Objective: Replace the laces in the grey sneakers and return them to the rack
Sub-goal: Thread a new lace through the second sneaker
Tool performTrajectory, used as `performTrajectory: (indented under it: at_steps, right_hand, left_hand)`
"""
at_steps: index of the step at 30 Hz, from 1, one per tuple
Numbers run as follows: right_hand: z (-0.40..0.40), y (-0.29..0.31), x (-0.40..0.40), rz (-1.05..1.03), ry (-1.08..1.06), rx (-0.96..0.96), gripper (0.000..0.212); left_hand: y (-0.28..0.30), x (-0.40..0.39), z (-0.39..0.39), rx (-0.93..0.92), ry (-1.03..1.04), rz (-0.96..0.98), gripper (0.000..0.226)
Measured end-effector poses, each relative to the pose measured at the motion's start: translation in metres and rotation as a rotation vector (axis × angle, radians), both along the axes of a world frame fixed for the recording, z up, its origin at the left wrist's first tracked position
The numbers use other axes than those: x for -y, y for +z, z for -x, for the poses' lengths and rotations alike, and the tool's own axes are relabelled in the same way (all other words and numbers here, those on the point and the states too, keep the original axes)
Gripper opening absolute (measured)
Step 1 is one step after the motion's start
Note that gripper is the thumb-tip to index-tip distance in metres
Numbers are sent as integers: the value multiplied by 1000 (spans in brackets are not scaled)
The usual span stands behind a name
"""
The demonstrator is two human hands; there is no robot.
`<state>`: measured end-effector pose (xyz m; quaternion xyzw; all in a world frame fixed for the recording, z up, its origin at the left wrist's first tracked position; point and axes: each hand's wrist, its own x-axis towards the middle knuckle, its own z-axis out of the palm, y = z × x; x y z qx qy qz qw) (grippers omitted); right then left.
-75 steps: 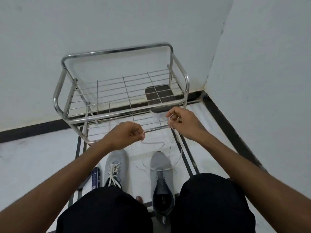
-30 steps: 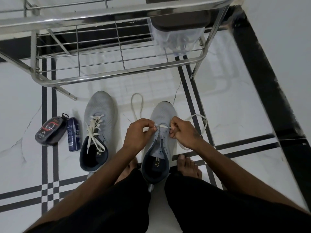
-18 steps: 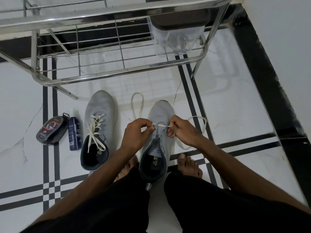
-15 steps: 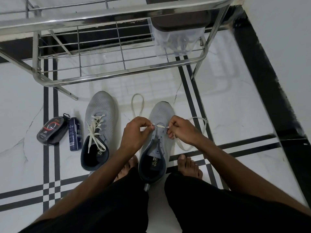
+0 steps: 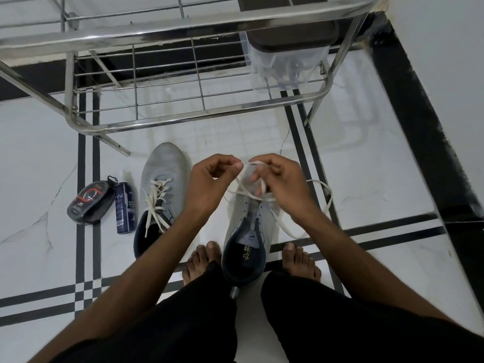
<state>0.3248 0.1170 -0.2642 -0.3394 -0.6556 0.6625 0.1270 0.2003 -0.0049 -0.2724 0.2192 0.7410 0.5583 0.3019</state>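
1. My legs, in black cloth, fill the near edge; my bare feet [image 5: 203, 260] stand on the floor [image 5: 366, 179] on either side of the right sneaker's heel.
2. Right sneaker [image 5: 245, 231]: grey knit upper with punched eyelet rows, dark navy lining and collar, pale printed insole. It sits upright between my feet, toe pointing toward the rack.
3. My left hand [image 5: 207, 179]: forearm reaching forward, wrist bent, fingers curled; thumb and forefinger pinch one end of the lace [image 5: 285, 221] above the shoe's forefoot. Grip clamped on the lace.
4. My right hand [image 5: 281, 182]: knuckles up, fingers curled, pinching the other run of the same lace just beside the left hand. Grip clamped on the lace.
5. The lace: flat, off-white, woven. It passes across the lowest eyelets, and a slack loop trails over the floor to the right of the shoe.
6. Left sneaker [image 5: 161, 195]: same grey knit, fully laced in cream, loose ends lying over the dark opening. It stands beside my left forearm.
7. Dark blue cylindrical can [image 5: 125, 208], lying on its side just left of that shoe.
8. Black oval shoe-shine sponge case [image 5: 90, 201] with a clear lid and red marking, beside the can.
9. Floor: glossy white marble-look tile with black inlaid stripes.
10. Rack [image 5: 183, 27]: polished steel tube frame with thin wire grid shelves, standing past the shoes.
11. Clear plastic box [image 5: 284, 64] with a dark brown lid, on the rack's right end; pale cords show blurred inside.
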Motion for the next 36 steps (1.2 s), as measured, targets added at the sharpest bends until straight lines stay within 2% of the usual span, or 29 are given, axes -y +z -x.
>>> performTrajectory:
  at_steps: [2, 4, 5, 7, 9, 11, 14, 19, 21, 24, 26, 30, 33, 34, 36]
  right_hand:
    - [-9, -3, -14, -67, -109, 47, 23]
    - [-19, -7, -28, -197, -218, 128, 27]
    - [-24, -7, -34, -248, -271, 159, 27]
    - [-29, -3, -40, -273, -383, 179, 26]
    - [-29, 0, -40, -248, -421, 173, 24]
    - [-25, -1, -35, -205, -314, 176, 22]
    - [-16, -5, -22, -105, -122, 172, 17]
    - [-7, -12, -8, -79, -2, 140, 15]
    - [-5, -9, -9, -117, 28, 119, 14]
    - [-4, -5, -13, -229, 140, 129, 12]
    - [-4, -6, -15, -264, 179, 153, 11]
    - [-6, -11, 1, -32, 45, 72, 8]
    - [-9, -19, 14, 188, -103, 54, 10]
    - [-11, -23, 16, 111, -128, 106, 14]
    - [-18, -28, 17, -314, -120, 329, 31]
  left_hand:
    - [-13, 10, -5, -84, -95, 210, 24]
    - [-25, 19, -18, -139, -285, 451, 39]
    - [-31, 22, -24, -175, -362, 528, 44]
    - [-38, 23, -31, -214, -391, 573, 49]
    - [-39, 23, -31, -165, -335, 544, 44]
    - [-38, 25, -29, -125, -300, 517, 34]
    - [-38, 27, -26, -190, -299, 479, 25]
    - [-39, 21, -35, -385, -452, 498, 52]
    - [-38, 20, -36, -408, -425, 497, 54]
    - [-29, 18, -28, -377, -207, 260, 57]
    - [-20, 13, -22, -393, -178, 102, 48]
    - [-12, 0, -19, -102, -107, 4, 17]
    - [-17, -4, -21, 86, -38, -27, 7]
    - [-19, -5, -23, 107, -11, -29, 9]
    - [-20, -5, -24, 96, 64, -27, 18]
